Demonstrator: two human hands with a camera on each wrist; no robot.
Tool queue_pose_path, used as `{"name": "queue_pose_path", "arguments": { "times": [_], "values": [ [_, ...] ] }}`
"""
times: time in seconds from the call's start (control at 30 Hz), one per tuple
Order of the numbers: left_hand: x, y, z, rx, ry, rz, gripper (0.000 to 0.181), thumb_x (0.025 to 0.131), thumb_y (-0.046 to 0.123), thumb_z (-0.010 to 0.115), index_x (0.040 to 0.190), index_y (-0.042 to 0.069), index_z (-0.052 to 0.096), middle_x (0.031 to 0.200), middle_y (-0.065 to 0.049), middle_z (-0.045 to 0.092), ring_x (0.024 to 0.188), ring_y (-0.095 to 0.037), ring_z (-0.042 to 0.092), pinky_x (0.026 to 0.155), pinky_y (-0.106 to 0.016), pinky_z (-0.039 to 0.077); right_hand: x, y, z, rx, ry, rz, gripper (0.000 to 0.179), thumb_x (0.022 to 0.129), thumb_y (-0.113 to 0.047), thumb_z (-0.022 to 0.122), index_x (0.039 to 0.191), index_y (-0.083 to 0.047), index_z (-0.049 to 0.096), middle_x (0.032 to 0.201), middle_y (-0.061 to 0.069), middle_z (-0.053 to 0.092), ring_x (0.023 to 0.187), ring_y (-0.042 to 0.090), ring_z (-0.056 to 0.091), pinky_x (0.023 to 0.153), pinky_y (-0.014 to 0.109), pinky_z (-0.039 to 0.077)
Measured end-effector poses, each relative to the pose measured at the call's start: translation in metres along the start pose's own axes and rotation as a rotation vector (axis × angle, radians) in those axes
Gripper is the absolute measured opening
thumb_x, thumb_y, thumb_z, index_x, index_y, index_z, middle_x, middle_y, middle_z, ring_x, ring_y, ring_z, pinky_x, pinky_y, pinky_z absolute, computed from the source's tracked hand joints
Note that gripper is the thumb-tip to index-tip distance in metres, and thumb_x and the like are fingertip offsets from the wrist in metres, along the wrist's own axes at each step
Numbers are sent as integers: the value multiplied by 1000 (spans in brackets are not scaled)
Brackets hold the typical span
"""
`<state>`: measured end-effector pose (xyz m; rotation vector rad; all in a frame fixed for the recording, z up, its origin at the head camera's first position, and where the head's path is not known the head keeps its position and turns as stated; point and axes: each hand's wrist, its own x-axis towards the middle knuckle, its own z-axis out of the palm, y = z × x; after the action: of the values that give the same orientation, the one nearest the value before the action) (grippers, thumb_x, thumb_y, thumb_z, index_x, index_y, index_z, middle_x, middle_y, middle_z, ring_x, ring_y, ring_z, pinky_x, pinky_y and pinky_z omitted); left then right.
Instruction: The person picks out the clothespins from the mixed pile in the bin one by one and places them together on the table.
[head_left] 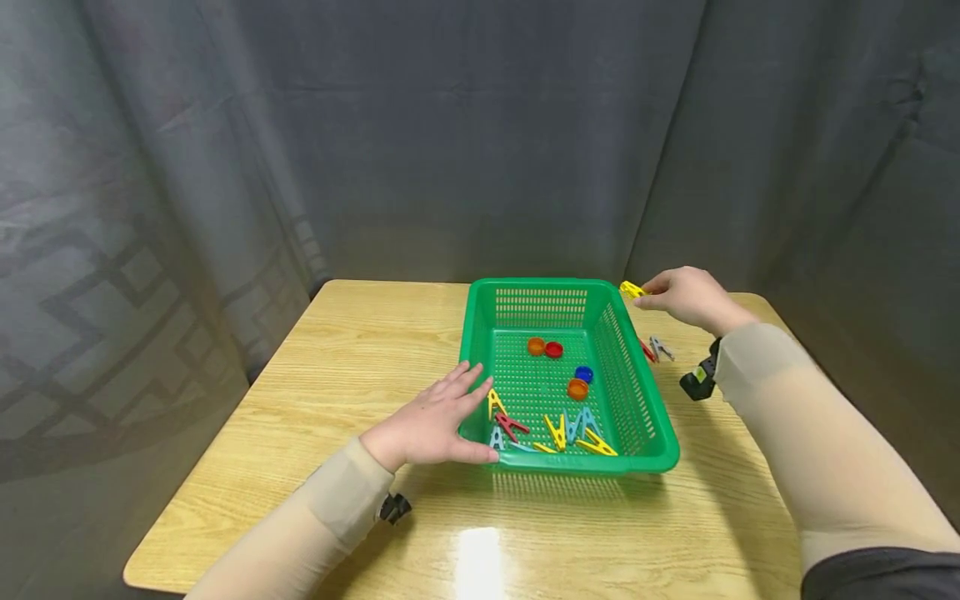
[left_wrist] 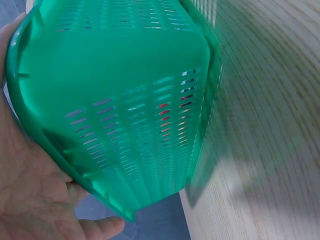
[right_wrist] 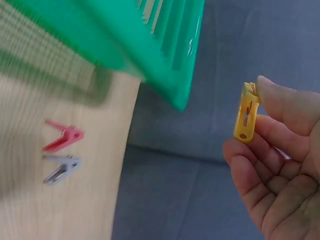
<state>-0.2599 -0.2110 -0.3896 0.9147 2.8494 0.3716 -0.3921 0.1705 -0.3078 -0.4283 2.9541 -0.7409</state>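
Now I see the left hand (head_left: 435, 421) spread on the basket (head_left: 577, 463), likely steadying it, right hand (head_left: 692, 297) pinching a yellow clip (head_left: 632, 289) right of centre.

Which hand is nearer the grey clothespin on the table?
Right. The right hand hovers just beyond the grey clothespin; the left hand is at the left rim of the green basket, across from it.

Dark grey curtains (head_left: 465, 167), pale wood-grain table (head_left: 375, 350), bright glare (head_left: 480, 562)
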Motion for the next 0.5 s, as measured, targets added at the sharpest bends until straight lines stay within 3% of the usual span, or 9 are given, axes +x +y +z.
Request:
{"name": "queue_pose_path", "arguments": {
  "times": [0.2,0.5],
  "values": [
    [0,0,0,-2,4,-2,106,79,78,50,155,12,16,161,-4,0,147,-24,-5,116,-43,9,-1,31,0,11,12,66,60,96,-39,57,127,12,55,126,34,51,110,48,51,87,58,45],
    [-1,1,0,1,8,1,106,79,77,51,154,11,17,161,-5,0,147,-26,-3,116,-47,11,-3,82,24,7,78,163,58,95,-34,57,124,17,53,122,36,52,107,50,50,84,57,45]
  ]
}}
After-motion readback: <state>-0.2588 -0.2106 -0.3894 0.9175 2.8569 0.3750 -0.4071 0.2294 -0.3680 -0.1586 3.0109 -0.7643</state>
